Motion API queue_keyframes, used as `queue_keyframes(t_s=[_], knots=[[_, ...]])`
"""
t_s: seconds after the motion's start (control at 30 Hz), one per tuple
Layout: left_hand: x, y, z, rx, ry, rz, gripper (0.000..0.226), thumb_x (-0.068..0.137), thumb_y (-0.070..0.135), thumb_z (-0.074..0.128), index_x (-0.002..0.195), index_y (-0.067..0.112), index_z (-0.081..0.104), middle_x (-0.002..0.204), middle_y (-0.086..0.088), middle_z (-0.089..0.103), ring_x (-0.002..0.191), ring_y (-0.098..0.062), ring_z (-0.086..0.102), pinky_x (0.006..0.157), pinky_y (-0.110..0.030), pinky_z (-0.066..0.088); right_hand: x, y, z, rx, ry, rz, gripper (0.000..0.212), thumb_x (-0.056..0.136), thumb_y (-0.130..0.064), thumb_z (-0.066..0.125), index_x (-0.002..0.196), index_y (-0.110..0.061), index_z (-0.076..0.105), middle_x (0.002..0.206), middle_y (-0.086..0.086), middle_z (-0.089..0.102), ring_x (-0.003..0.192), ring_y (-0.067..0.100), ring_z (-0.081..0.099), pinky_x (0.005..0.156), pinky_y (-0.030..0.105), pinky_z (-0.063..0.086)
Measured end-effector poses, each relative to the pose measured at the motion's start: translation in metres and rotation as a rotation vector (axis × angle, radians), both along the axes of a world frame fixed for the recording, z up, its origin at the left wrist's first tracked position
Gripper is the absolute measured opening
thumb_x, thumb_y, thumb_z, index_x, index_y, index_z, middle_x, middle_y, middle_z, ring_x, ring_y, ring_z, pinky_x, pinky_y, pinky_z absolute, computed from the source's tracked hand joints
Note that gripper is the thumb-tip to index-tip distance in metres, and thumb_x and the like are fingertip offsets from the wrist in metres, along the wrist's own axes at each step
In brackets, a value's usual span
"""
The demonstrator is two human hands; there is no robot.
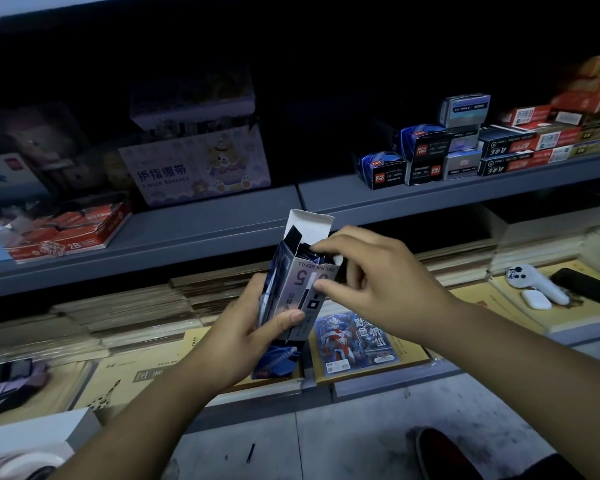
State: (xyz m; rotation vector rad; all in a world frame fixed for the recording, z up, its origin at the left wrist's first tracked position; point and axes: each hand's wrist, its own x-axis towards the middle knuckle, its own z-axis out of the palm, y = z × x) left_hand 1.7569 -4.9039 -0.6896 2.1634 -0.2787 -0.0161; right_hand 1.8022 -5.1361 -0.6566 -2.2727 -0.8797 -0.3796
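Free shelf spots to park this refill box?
Bare middle shelf between the finger bandage box and the stacked cartons; also the front strip right of the red 2B box. The lower shelf is crowded: pads, card pack, earbud case. The left hand grips the refill box.

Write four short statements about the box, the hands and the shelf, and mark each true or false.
1. The left hand grips the gel ink refill box round its lower half. True.
2. The box's top flap is closed. False: it stands open.
3. The right hand hangs idle, away from the box. False: its fingers are at the box's open top.
4. A finger bandage carton stands on the shelf. True.
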Motion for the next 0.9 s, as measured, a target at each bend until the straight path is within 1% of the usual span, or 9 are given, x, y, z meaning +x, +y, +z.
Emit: queue_keyframes(t_s=[0.1,0.2,0.27,0.4,0.5,0.6,0.7,0.8,0.9], knots=[[-0.001,-0.001,0.001,0.003,0.001,0.005,0.048,0.090,0.053,0.063,0.134,0.046,0.046,0.122,0.024,0.065,0.115,-0.002,0.065,0.098,-0.041,0.058,0.000,0.001,-0.002,0.012,0.033,-0.010,0.045,0.095,-0.037,0.069,0.138,-0.029,0.059,0.104,-0.020,0.053,0.066,0.012,0.058,0.071,0.038,0.054],[-0.001,0.000,0.001,0.002,-0.003,0.012,0.049,0.090,0.052,0.063,0.135,0.044,0.046,0.121,0.023,0.066,0.115,-0.002,0.065,0.099,-0.041,0.057,-0.002,0.002,-0.002,0.011,0.013,-0.001,0.051,0.096,-0.036,0.068,0.145,-0.035,0.053,0.103,-0.029,0.050,0.065,0.012,0.057,0.069,0.029,0.051],[-0.001,0.000,0.001,0.012,-0.005,0.013,0.049,0.090,0.053,0.062,0.134,0.044,0.046,0.121,0.025,0.065,0.115,-0.001,0.065,0.098,-0.040,0.057,-0.002,0.002,-0.002,0.001,-0.017,0.001,0.048,0.096,-0.036,0.066,0.143,-0.032,0.056,0.111,-0.029,0.052,0.062,0.010,0.056,0.070,0.021,0.044],[-0.001,0.000,0.001,0.033,-0.011,0.014,0.049,0.089,0.054,0.061,0.134,0.045,0.045,0.117,0.029,0.065,0.112,0.002,0.065,0.097,-0.038,0.058,-0.003,0.003,-0.002,-0.024,-0.043,0.003,0.046,0.097,-0.032,0.068,0.141,-0.023,0.062,0.122,-0.011,0.067,0.077,-0.023,0.049,0.073,0.008,0.029],[-0.001,0.002,0.001,0.031,-0.008,0.013,0.050,0.089,0.054,0.062,0.135,0.043,0.045,0.119,0.027,0.065,0.112,0.000,0.066,0.098,-0.039,0.057,-0.005,0.006,-0.001,-0.036,-0.032,-0.003,0.045,0.097,-0.031,0.068,0.140,-0.020,0.062,0.125,-0.007,0.069,0.081,-0.031,0.044,0.075,0.005,0.026],[0.000,0.004,-0.002,0.052,-0.005,0.008,0.049,0.090,0.054,0.062,0.135,0.043,0.045,0.118,0.023,0.066,0.111,-0.001,0.066,0.095,-0.039,0.058,-0.005,0.008,0.000,0.029,0.012,-0.031,0.039,0.096,-0.038,0.068,0.131,-0.021,0.070,0.111,-0.010,0.072,0.073,-0.021,0.053,0.072,0.007,0.035],[0.002,0.005,-0.005,0.080,0.006,-0.004,0.048,0.091,0.055,0.062,0.134,0.049,0.042,0.121,0.025,0.064,0.112,0.003,0.064,0.094,-0.033,0.058,-0.005,0.007,0.003,0.291,0.254,-0.032,0.020,0.091,-0.033,0.075,0.107,-0.021,0.078,0.088,-0.013,0.076,0.052,0.007,0.066,0.056,0.025,0.056],[0.003,0.003,-0.004,0.116,0.007,-0.017,0.045,0.089,0.057,0.060,0.129,0.052,0.040,0.119,0.037,0.059,0.113,0.009,0.060,0.087,-0.018,0.055,-0.004,0.005,0.006,0.404,0.446,-0.032,0.011,0.095,-0.027,0.072,0.094,-0.016,0.075,0.070,0.004,0.073,0.046,0.030,0.068,0.045,0.028,0.049],[0.003,0.003,-0.003,0.165,0.016,-0.022,0.041,0.087,0.060,0.057,0.123,0.058,0.037,0.116,0.035,0.059,0.109,0.014,0.057,0.084,-0.014,0.053,-0.002,0.001,0.008,0.328,0.502,-0.062,0.008,0.095,-0.019,0.072,0.089,-0.015,0.075,0.069,0.001,0.075,0.048,0.030,0.070,0.045,0.031,0.049]])
